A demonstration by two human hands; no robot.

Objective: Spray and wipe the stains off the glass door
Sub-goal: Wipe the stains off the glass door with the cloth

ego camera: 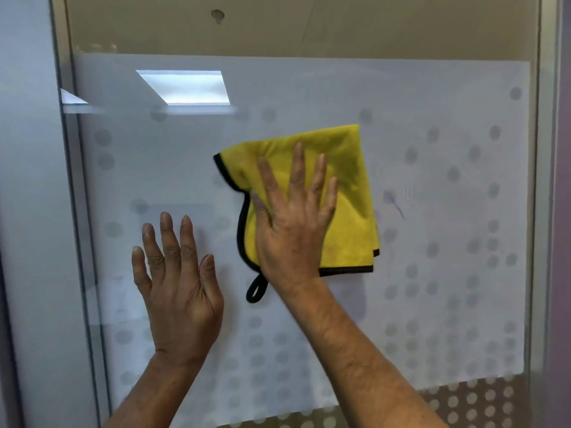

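Right hand: our grip is spread flat, fingers splayed, pressing the yellow cloth against the glass door.
Left hand: open, palm flat on the glass, holding nothing.
Stain: purple smear just right of the cloth.
Writing: we see none readable.

This looks like an office. The glass door carries a wide band of frosted film with a pattern of round dots, the kind used on meeting-room partitions. A rectangular ceiling light panel is reflected in the glass. A slim metal frame borders the door, and a plain beige wall shows through the clear strip above.
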